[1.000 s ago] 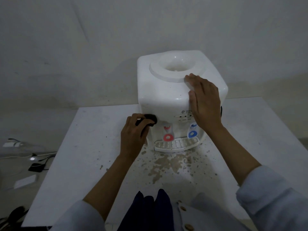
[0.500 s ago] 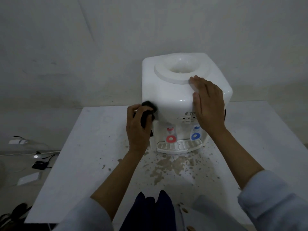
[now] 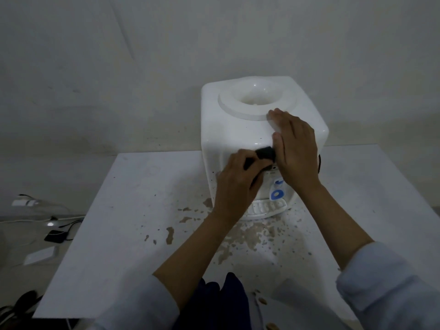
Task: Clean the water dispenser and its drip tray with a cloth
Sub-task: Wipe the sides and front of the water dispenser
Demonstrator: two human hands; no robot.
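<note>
A white tabletop water dispenser stands at the back of a white table. My left hand presses a small dark cloth against the dispenser's front face, just above the taps. It covers the red tap. My right hand lies flat on the dispenser's top front right corner, fingertips touching the round bottle collar. The blue tap shows below my right wrist. The white slotted drip tray sits at the base, partly hidden by my left hand.
Brown stains and flakes spread over the table in front of the dispenser. A grey wall rises right behind it. On the floor to the left lie cables and a small dark device. A dark shoe sits at the lower left.
My left hand has moved the cloth up and to the right, from the dispenser's lower left front corner across its front face. My right hand has stayed on the top.
</note>
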